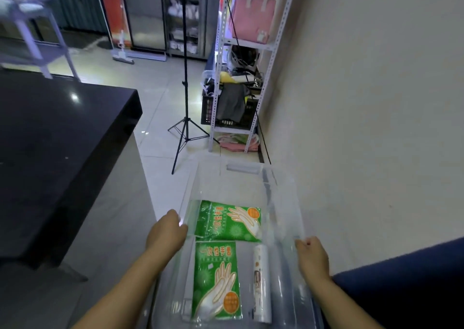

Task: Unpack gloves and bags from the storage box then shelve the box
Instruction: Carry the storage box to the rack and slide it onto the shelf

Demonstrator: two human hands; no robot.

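Observation:
A clear plastic storage box (283, 193) hangs in front of me, above the floor. My left hand (167, 232) grips its left rim and my right hand (312, 257) grips its right rim. Inside lie two green packs of disposable gloves, one toward the far end (229, 219) and one nearer me (217, 278). A white roll of bags (262, 283) lies beside the nearer pack, on its right.
A black table (57, 138) stands at the left. A black tripod (185, 128) stands on the tiled floor ahead. A white metal shelf rack (218, 82) against the right wall holds a pink bag, a black crate and clutter. Something dark blue (401, 286) is at the lower right.

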